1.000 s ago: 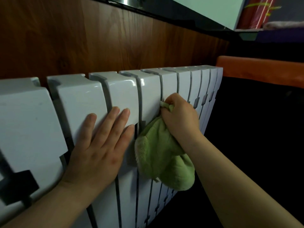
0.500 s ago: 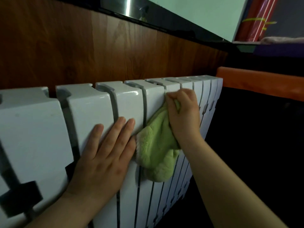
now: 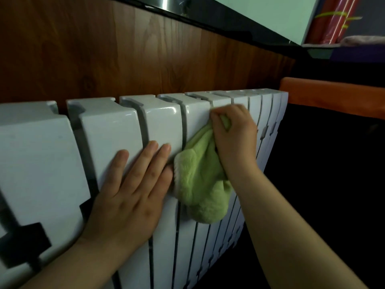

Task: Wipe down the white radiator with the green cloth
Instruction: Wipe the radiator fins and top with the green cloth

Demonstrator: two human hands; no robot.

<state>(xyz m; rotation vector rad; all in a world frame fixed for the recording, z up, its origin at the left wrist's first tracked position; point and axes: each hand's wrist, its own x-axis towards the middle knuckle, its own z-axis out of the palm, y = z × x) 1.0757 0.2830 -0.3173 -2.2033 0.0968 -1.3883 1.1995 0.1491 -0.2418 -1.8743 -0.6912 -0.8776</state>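
Observation:
The white radiator (image 3: pixel 108 130) of several upright sections runs across the view below a wooden wall panel. My right hand (image 3: pixel 235 134) grips the fluffy green cloth (image 3: pixel 200 180) and presses its upper end against the top front of a middle section. The rest of the cloth hangs down over the section fronts. My left hand (image 3: pixel 129 195) lies flat on the radiator's front, fingers spread and pointing up, just left of the cloth and touching its edge.
Brown wood panelling (image 3: pixel 125 51) covers the wall behind the radiator, under a dark window ledge (image 3: pixel 229 26). An orange edge (image 3: pixel 333 92) juts out right of the radiator's far end. The space below it is dark.
My right hand has slid the cloth upward along the section, from its mid front to near the top edge. My left hand has stayed flat in place.

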